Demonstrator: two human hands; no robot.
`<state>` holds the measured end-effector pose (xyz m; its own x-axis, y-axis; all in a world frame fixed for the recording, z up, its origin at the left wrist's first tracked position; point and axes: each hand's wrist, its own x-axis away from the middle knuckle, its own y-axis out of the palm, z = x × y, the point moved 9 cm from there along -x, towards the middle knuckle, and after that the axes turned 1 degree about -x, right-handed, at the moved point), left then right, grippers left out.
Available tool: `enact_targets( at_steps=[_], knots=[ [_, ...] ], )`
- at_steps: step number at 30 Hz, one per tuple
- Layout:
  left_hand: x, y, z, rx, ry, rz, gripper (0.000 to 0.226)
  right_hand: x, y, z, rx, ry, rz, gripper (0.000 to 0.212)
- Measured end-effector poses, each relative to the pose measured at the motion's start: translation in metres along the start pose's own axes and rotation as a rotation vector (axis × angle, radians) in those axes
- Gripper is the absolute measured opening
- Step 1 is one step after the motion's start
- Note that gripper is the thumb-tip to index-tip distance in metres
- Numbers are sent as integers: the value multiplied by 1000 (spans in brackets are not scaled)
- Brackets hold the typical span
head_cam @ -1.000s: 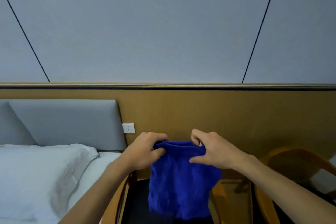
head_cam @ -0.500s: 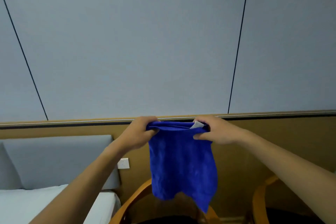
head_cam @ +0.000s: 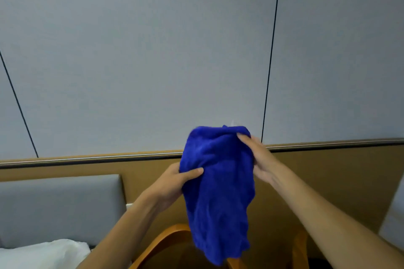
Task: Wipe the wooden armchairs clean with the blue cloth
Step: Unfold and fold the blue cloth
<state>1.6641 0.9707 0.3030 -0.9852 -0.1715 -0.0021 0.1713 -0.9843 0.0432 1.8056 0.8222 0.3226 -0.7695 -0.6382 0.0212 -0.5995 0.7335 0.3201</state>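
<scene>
The blue cloth (head_cam: pixel 218 185) hangs bunched in the air in front of the wall, held between both hands. My left hand (head_cam: pixel 175 183) grips its left side, thumb pressed across the front fabric. My right hand (head_cam: pixel 259 159) holds the upper right part, fingers against the cloth, partly hidden behind it. Below the cloth, the curved wooden back of one armchair (head_cam: pixel 161 240) shows at the bottom edge. A piece of a second wooden armchair (head_cam: pixel 300 249) shows to its right.
A grey padded headboard (head_cam: pixel 59 207) and a white pillow (head_cam: pixel 43 254) of a bed lie at the lower left. Brown wall panelling (head_cam: pixel 328 177) runs behind the chairs, with grey wall above. A pale object (head_cam: pixel 393 220) sits at the right edge.
The cloth was stretched out by its top edge between both hands; now it is gathered into a bunch, my left hand lower on its side. The view has tilted upward.
</scene>
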Motion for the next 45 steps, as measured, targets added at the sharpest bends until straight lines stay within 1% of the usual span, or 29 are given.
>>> enact_targets(
  at_steps=[2,3,4,6,8,10,12,13,15,16,17,18,19,20,22,23,25,27,28,30,32,34,35,36,40,42,43,44,45],
  knots=[
    [-12,9,6,66,-20,47,28,18,-1,78,-86,301,-169,66],
    [-18,11,2,62,-64,91,25,28,-2,109,-127,401,-229,65],
    [-24,11,-5,29,-123,129,24,33,-4,126,-181,435,-266,63],
    [-30,9,-21,-51,-253,148,28,31,-14,127,-238,382,-259,71],
    [-32,8,-36,-84,-333,91,38,21,-37,110,-201,329,-124,96],
    [-37,10,-46,-105,-369,-7,54,13,-60,95,-123,346,-28,118],
    [-45,10,-55,-186,-394,-35,61,6,-74,85,25,373,-6,121],
    [-52,8,-57,-270,-379,6,58,3,-81,82,92,377,12,116],
    [-62,-3,-57,-445,-340,225,61,-1,-90,77,157,377,43,98],
    [-66,-7,-54,-467,-300,332,67,-3,-95,76,181,381,37,91],
    [-70,-5,-51,-440,-247,374,69,-4,-98,76,222,394,18,88],
    [-76,0,-49,-420,-191,359,66,-4,-101,75,309,415,-16,87],
    [-82,8,-46,-437,-152,309,60,-4,-103,73,484,424,-57,85],
    [-88,17,-45,-487,-132,238,55,-6,-107,69,759,411,-93,79],
    [-96,36,-48,-612,-126,83,54,-10,-111,58,1318,335,-101,57],
    [-99,44,-50,-696,-120,24,56,-13,-111,51,1477,280,-71,46],
    [-107,53,-49,-936,-64,-17,52,-18,-114,40,1596,231,-44,37],
    [-111,58,-42,-1223,43,19,36,-21,-121,33,1679,220,-90,39],
    [-112,60,-39,-1314,90,41,27,-23,-125,29,1711,188,-116,39],
    [-115,66,-36,-1356,153,54,19,-27,-134,22,1774,99,-128,34],
    [-121,72,-36,-1302,173,26,20,-30,-144,14,1848,4,-109,27],
    [-125,75,-40,-1143,130,-12,19,-31,-153,12,1791,-31,-156,18],
    [-125,74,-42,-1002,105,-15,18,-29,-156,12,1676,-38,-197,14],
    [-126,73,-43,-850,95,-11,17,-28,-161,11,1520,-44,-207,18],
    [-136,75,-48,-337,94,8,18,-21,-194,6,1031,-40,4,31],
    [-145,78,-62,-169,29,50,19,-22,-205,25,651,103,18,36],
    [-149,77,-71,-143,-11,100,19,-20,-209,39,463,209,5,40],
    [-153,74,-82,-151,-57,158,20,-17,-210,52,341,306,-21,45],
    [-157,72,-93,-180,-109,210,21,-14,-210,64,312,391,-44,50]
  ],
)
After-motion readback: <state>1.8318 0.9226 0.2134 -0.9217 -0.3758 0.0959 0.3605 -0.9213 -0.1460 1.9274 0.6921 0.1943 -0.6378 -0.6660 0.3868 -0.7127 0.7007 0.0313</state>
